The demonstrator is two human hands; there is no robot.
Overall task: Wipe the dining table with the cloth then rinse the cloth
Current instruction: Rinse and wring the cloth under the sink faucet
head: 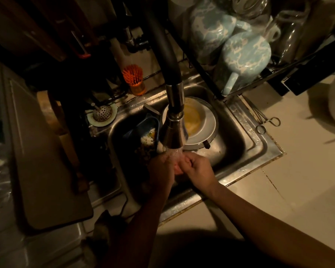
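Both of my hands are together over the steel sink (246, 140), under water running from the tap's spray head (174, 130). My left hand (160, 169) and my right hand (198, 170) squeeze a small pinkish cloth (177, 169) between them. Only a strip of the cloth shows between the fingers. The water stream lands on the cloth and my knuckles.
A white plate with a yellow-stained bowl (203, 122) sits in the sink behind the tap, and a blue container with food scraps (143, 132) lies to the left. A dish rack with blue mugs (244, 55) overhangs at the back right. Forceps (268, 124) lie on the counter.
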